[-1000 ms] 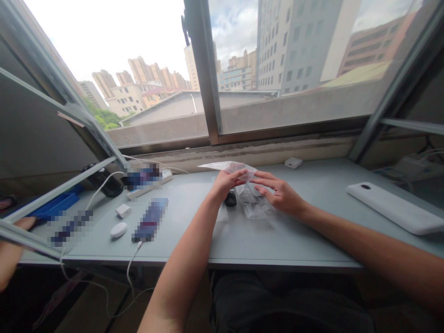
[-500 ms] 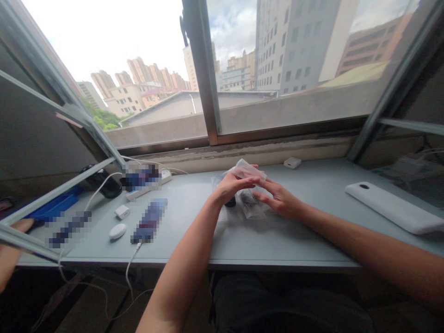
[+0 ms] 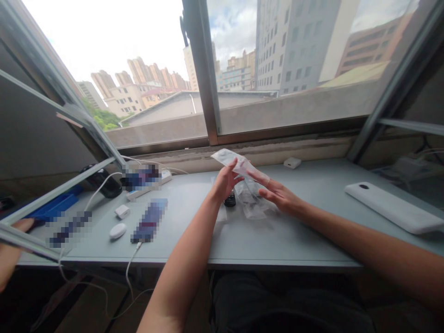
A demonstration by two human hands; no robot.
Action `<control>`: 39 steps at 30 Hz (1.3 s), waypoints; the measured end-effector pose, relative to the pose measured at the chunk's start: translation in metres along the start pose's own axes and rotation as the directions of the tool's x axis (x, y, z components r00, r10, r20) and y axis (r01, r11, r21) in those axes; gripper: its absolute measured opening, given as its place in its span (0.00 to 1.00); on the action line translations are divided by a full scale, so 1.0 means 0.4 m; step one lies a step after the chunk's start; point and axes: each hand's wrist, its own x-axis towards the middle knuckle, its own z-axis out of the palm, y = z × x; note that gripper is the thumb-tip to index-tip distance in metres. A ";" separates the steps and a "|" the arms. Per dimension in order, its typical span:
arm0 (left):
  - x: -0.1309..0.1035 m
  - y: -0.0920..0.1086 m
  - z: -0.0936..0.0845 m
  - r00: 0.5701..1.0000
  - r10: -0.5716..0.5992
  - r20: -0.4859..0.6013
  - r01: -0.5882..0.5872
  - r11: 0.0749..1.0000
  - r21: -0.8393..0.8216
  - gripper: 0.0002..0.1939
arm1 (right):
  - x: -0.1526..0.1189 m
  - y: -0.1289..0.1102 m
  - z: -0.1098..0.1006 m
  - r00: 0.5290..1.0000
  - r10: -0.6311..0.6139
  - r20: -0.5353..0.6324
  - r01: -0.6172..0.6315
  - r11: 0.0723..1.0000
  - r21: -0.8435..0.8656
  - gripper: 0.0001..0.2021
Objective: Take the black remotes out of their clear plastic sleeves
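My left hand (image 3: 225,184) pinches a clear plastic bag (image 3: 224,156) between thumb and fingers, holding it raised above the table. My right hand (image 3: 282,198) reaches in from the right with fingers stretched out. Its fingertips are covered by the near end of the bag, and its thumb is apart. Whether those fingers are inside the bag or behind it I cannot tell. Below the hands, more clear plastic bags (image 3: 255,208) lie on the table. Beside them is a small black object with buttons (image 3: 229,200), partly hidden by my left hand.
On the grey table (image 3: 294,245), a long white device (image 3: 391,208) lies right and a white adapter (image 3: 292,162) at the back. Left are a blurred-out phone (image 3: 149,221), a white oval case (image 3: 117,231), another adapter (image 3: 122,212), cables and a power strip (image 3: 166,176). Another person's arm (image 3: 10,259) shows far left.
The plastic bag has come up and stretched out toward the upper left. My left hand's fingers have shifted, uncovering more of the black object. My right hand has barely moved.
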 end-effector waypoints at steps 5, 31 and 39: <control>0.015 0.003 -0.020 0.996 0.017 -0.089 -0.020 0.999 -0.038 0.20 | 0.001 -0.009 0.002 1.000 0.018 0.001 -0.018 1.000 -0.008 0.35; 0.045 0.020 -0.068 0.875 0.051 -0.482 -0.198 0.945 -0.260 0.21 | -0.004 0.008 -0.005 0.989 -0.008 0.147 0.027 0.991 -0.127 0.36; 0.049 0.025 -0.102 0.842 0.066 -0.536 -0.247 0.929 -0.274 0.22 | -0.009 0.012 -0.002 0.988 0.007 0.153 0.015 0.990 -0.140 0.38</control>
